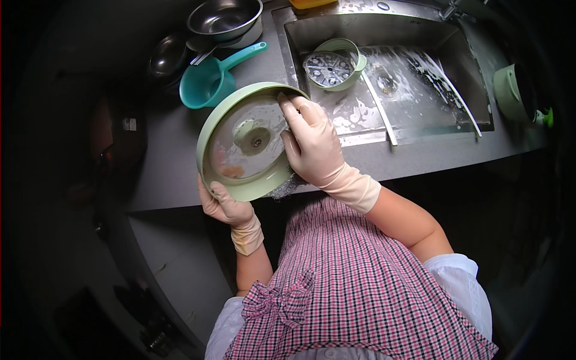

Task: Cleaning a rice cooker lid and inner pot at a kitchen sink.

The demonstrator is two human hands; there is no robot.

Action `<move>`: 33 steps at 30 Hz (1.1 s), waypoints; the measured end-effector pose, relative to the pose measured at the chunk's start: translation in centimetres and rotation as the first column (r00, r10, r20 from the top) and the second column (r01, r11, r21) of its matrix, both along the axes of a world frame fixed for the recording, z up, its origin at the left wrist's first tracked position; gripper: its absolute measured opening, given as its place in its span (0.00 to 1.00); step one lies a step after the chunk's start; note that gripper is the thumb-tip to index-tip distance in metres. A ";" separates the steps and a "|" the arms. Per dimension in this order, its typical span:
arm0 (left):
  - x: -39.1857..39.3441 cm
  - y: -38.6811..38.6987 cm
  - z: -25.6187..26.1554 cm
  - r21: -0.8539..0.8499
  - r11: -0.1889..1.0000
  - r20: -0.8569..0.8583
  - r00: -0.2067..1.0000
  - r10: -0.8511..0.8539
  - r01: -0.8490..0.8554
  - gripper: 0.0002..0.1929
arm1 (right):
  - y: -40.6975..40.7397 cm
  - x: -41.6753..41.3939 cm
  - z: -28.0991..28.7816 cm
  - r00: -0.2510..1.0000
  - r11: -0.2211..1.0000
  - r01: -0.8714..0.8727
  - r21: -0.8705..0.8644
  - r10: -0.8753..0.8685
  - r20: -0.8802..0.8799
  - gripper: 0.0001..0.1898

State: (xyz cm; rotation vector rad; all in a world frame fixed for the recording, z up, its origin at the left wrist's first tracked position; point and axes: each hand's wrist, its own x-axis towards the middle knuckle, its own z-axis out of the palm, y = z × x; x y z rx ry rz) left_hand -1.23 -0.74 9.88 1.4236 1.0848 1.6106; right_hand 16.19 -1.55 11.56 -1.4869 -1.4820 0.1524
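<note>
Both my hands wear pale rubber gloves. My left hand [227, 204] grips the lower left rim of a pale green pot lid [245, 192] with a transparent middle and a round knob, its hollow side towards me. My right hand [315, 139] lies at the lid's right side, the fingertips against the inside of its rim; whether it also grips the rim is hidden. Near the counter's edge, partly behind the lid, shows a wiry silvery mesh scourer [283, 190]; what bears it cannot be seen.
Behind the lid, a steel sink [423, 105] with suds holds a green pot [340, 47] with a perforated disc in it. A teal dipper [207, 85] and steel bowls [225, 18] stand at the left of the counter. Another green pot [507, 92] lies tilted right of the sink.
</note>
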 end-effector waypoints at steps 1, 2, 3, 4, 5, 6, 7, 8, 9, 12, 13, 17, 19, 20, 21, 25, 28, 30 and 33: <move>-0.1 0.0 -0.1 0.014 1.000 -0.004 1.000 -0.001 0.002 0.25 | -0.1 -0.1 0.1 1.000 1.000 -0.002 0.001 0.002 0.000 0.24; -0.1 0.0 -0.1 0.027 1.000 -0.008 1.000 -0.003 0.003 0.25 | -0.1 -0.1 0.2 1.000 1.000 -0.003 0.007 0.003 0.001 0.24; 0.0 0.0 -0.1 0.027 1.000 -0.007 1.000 -0.003 0.003 0.25 | -0.2 -0.1 0.3 1.000 1.000 0.000 0.013 0.000 0.002 0.24; 0.1 0.0 0.0 0.019 1.000 0.022 1.000 -0.013 0.013 0.25 | -0.2 -0.1 0.4 1.000 1.000 0.000 0.013 0.000 0.003 0.24; 0.2 -0.1 0.0 0.011 1.000 0.052 0.998 -0.023 0.022 0.25 | -0.2 -0.1 0.4 1.000 1.000 0.008 0.028 -0.008 -0.001 0.24; 0.1 0.0 0.1 0.011 1.000 0.052 0.998 -0.022 0.021 0.25 | -0.2 -0.2 0.5 1.000 0.999 0.014 0.043 -0.014 -0.006 0.23; 0.0 0.0 0.2 0.001 0.998 0.033 0.997 -0.063 0.063 0.25 | -0.1 -0.2 0.6 1.000 0.999 0.012 0.044 -0.012 -0.006 0.23; -0.1 0.0 0.2 -0.010 0.995 0.014 0.995 -0.104 0.104 0.25 | 0.1 -0.1 0.7 1.000 0.996 0.003 0.085 -0.005 0.028 0.22; 0.0 0.0 0.1 -0.012 0.995 0.016 0.995 -0.102 0.103 0.25 | 0.1 0.0 0.7 0.998 0.992 -0.007 0.122 -0.001 0.063 0.21; 0.4 -0.1 -0.2 -0.225 0.927 -0.064 0.945 -0.321 0.300 0.22 | 0.4 -1.6 1.2 0.977 0.974 -0.180 0.136 0.160 0.141 0.15; 0.8 0.0 -0.3 -0.226 0.926 -0.060 0.944 -0.324 0.303 0.22 | 0.2 -2.1 0.6 0.965 0.962 -0.241 0.130 0.223 0.140 0.17; 2.0 0.1 -0.1 -0.159 0.941 -0.028 0.951 -0.307 0.299 0.20 | 0.1 -2.9 -0.4 0.918 0.919 -0.341 0.200 0.280 0.280 0.15; 2.0 0.0 0.2 -0.146 0.966 -0.146 0.961 -0.236 0.215 0.20 | 0.6 -2.1 -0.1 0.923 0.935 -0.309 0.174 0.251 0.291 0.16; 1.9 -0.3 0.0 -0.178 0.950 0.007 0.966 -0.258 0.255 0.19 | 0.8 -1.4 0.2 0.934 0.962 -0.241 0.129 0.193 0.301 0.16; 1.8 -0.3 -0.2 -0.175 0.951 0.007 0.966 -0.259 0.256 0.19 | 1.4 -0.3 -0.3 0.945 0.984 -0.154 0.093 0.119 0.304 0.17; 1.9 0.1 -0.2 -0.086 0.989 -0.009 0.993 -0.121 0.120 0.18 | 0.7 0.3 -4.1 0.990 0.992 0.024 -0.123 -0.007 0.138 0.16; 2.6 1.0 0.1 -0.031 0.999 0.058 0.998 -0.024 0.026 0.15 | -1.6 -2.3 -6.5 0.935 0.884 -0.123 -0.450 -0.049 -0.351 0.15; 2.2 1.6 -0.2 -0.052 0.996 0.070 0.996 -0.063 0.067 0.15 | -2.8 -4.3 -5.8 0.812 0.883 -0.287 -0.371 0.019 -0.583 0.17; 2.7 2.3 -0.8 -0.108 0.990 0.098 0.992 -0.083 0.094 0.15 | -2.2 -4.9 -4.6 0.804 0.861 -0.346 -0.373 0.068 -0.590 0.16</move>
